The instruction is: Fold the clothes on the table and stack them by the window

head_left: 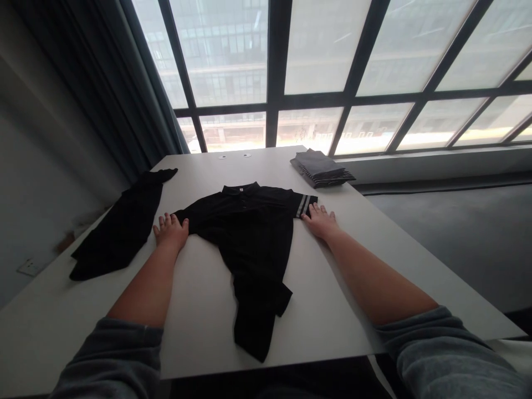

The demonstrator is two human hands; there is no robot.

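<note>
A black polo shirt (253, 221) lies on the white table (199, 321), its collar toward the window. Its lower part narrows in uneven folds toward the near table edge. My left hand (172, 230) rests on the end of the left sleeve, fingers spread and palm down. On the other side, my right hand (321, 220) lies at the right sleeve's cuff, which carries two grey stripes; its fingers are also apart. What is under each palm is hidden.
Another dark garment (124, 224) lies along the table's left side. A stack of folded grey and dark clothes (320, 168) sits at the back right corner. Behind the table are a large window (316, 50) and a dark curtain (103, 77).
</note>
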